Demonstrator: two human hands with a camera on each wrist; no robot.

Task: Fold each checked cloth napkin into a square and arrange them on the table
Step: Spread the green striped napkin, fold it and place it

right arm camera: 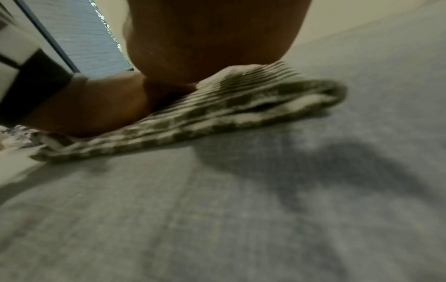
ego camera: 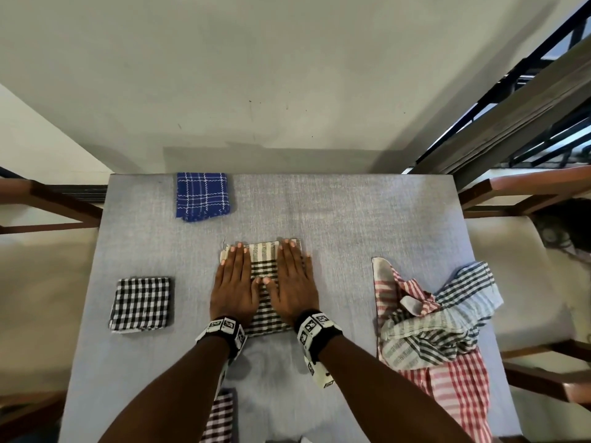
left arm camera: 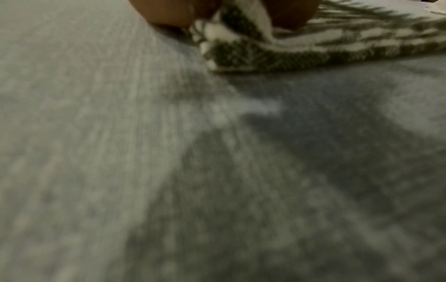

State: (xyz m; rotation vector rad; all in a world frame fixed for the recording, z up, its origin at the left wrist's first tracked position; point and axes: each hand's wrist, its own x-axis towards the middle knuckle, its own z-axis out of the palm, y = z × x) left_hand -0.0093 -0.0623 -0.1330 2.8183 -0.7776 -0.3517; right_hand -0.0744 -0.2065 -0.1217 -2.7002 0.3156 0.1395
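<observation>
Left hand (ego camera: 235,284) and right hand (ego camera: 294,282) lie flat on the olive checked napkin (ego camera: 263,266) mid-table — fingers straight, pressed together. Likely they're flattening the fold so it holds its crease.

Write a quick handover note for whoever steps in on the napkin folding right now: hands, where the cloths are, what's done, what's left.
Left hand and right hand: both flat, fingers straight, pressing the folded black-and-cream checked napkin at the middle of the grey table. No grip on anything.
Done: blue checked napkin folded square at the far left; black-and-white gingham napkin folded square at the left.
A dark red checked cloth lies at the near edge, partly hidden by the left arm; state unclear.
Left: finish and place the pressed napkin, then fold the loose pile at the right, a red-and-white checked cloth and a blue-striped white cloth.
</observation>
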